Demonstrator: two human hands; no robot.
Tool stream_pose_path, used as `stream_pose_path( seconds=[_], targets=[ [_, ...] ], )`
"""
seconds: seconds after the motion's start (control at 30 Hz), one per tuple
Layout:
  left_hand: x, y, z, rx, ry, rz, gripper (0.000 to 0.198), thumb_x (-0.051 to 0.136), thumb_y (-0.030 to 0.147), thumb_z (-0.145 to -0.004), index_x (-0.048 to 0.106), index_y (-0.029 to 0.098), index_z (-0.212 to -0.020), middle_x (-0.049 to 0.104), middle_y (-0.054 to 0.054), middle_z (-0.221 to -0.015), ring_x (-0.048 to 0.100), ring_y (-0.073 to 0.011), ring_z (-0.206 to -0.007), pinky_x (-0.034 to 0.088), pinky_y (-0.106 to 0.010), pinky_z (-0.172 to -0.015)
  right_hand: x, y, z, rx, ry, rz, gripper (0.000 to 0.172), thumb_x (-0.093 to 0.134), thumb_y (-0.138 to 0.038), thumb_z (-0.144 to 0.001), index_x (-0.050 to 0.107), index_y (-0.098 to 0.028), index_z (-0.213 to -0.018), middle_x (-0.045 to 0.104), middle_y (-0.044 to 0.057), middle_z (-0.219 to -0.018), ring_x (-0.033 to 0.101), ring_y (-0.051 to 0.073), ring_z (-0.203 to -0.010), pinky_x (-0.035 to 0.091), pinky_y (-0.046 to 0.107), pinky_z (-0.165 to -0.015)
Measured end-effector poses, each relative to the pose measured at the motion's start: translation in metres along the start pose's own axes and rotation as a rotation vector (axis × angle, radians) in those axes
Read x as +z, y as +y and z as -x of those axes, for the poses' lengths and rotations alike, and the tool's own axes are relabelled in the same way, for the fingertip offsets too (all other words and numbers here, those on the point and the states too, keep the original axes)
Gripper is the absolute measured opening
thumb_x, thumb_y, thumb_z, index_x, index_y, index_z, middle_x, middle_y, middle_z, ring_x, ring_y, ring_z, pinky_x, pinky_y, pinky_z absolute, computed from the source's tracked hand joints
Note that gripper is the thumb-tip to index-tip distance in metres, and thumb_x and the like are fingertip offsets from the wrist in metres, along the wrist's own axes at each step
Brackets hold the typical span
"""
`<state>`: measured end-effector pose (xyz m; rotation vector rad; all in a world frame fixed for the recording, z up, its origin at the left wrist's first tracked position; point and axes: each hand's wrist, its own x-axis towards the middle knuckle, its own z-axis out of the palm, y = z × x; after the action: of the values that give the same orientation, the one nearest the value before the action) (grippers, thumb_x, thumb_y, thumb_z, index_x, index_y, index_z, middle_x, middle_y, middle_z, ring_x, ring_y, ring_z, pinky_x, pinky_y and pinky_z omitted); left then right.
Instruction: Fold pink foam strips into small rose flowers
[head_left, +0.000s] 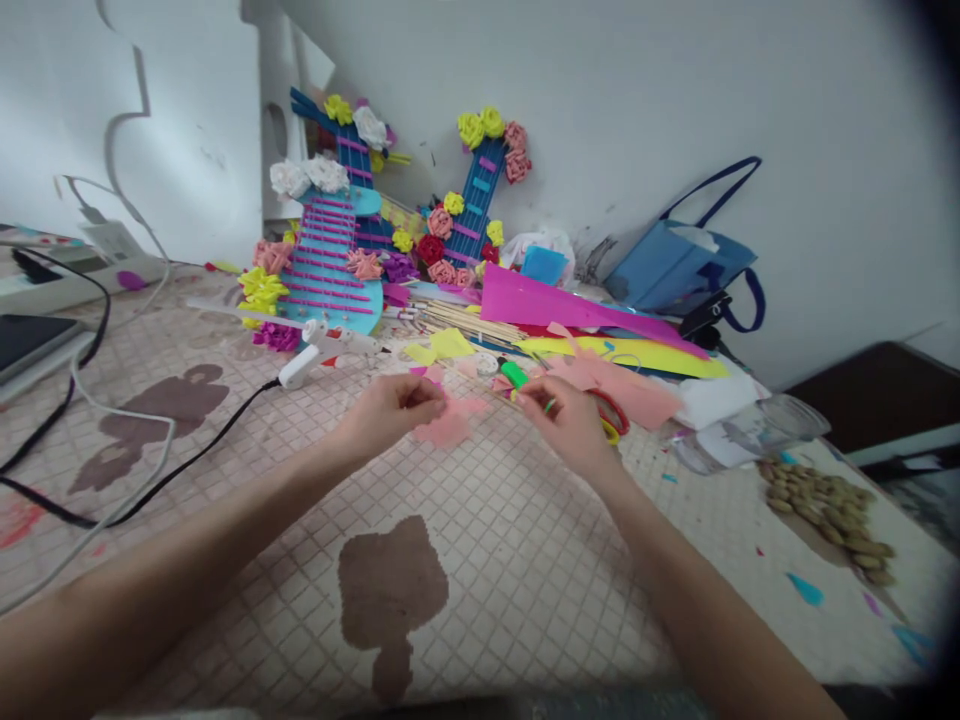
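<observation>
Above a cluttered craft surface (525, 585), a person worked with bare hands near one small salmon-pink paper piece (450, 428), which lay just right of the left hand (401, 405). The left grip's fingertips were drawn together; whether they held anything could not be told. The right hand (562, 415) had its fingers bent, a sliver of green showing at them, its grip likewise unclear; one bright green object (514, 375) sat just beyond.

Far left of center stood three flower-trimmed, guitar-like panels: one light-blue panel (319, 255) and two dark-blue panels (469, 205), all apparently near complete. Two white paper roses (328, 174) topped the light-blue one. By that reading, assembly was well advanced, while the small piece looked unshaped and loose stock was yet unused: one magenta sheet (570, 307), one long yellow sheet (637, 359), one larger salmon sheet (626, 385) and one bundle of thin wooden sticks (465, 322).

One white glue gun (300, 366) rested at left, and one pair of scissors (611, 403), apparently, lay beside the right hand. At far right was one blue bag (675, 265).
</observation>
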<state>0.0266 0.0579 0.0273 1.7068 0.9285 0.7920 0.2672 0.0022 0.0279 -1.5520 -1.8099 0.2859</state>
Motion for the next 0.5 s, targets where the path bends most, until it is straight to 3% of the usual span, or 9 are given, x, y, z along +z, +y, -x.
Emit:
stream_pose_path(
  seconds=[0.17, 0.3, 0.5],
  targets=[
    [0.039, 0.021, -0.063, -0.037, 0.137, 0.046, 0.008, 0.065, 0.018, -0.073, 0.062, 0.012, -0.077, 0.063, -0.001, -0.066, 0.057, -0.0085, -0.058, 0.043, -0.018, -0.053, -0.003, 0.040, -0.013, 0.025, 0.035, 0.402, 0.020, 0.060, -0.030, -0.079, 0.052, -0.019, -0.093, 0.062, 0.009, -0.092, 0.059, 0.026, -0.085, 0.043, 0.034, -0.067],
    [0.072, 0.016, -0.103, -0.054, 0.156, -0.038, 0.006, 0.067, 0.016, -0.069, 0.063, 0.012, -0.071, 0.064, -0.001, -0.063, 0.057, -0.0099, -0.056, 0.041, -0.019, -0.051, 0.005, 0.052, -0.011, 0.078, 0.030, 0.477, 0.019, 0.054, -0.029, -0.081, 0.050, -0.018, -0.096, 0.062, 0.010, -0.096, 0.061, 0.025, -0.084, 0.043, 0.031, -0.064],
    [0.084, -0.003, -0.117, -0.121, 0.106, -0.204, 0.008, 0.070, 0.019, -0.065, 0.065, 0.014, -0.069, 0.061, 0.000, -0.052, 0.057, -0.0128, -0.051, 0.041, -0.021, -0.051, 0.006, 0.058, -0.010, 0.089, 0.013, 0.534, 0.021, 0.053, -0.032, -0.081, 0.050, -0.018, -0.098, 0.065, 0.009, -0.091, 0.062, 0.026, -0.083, 0.041, 0.031, -0.060]
  ],
)
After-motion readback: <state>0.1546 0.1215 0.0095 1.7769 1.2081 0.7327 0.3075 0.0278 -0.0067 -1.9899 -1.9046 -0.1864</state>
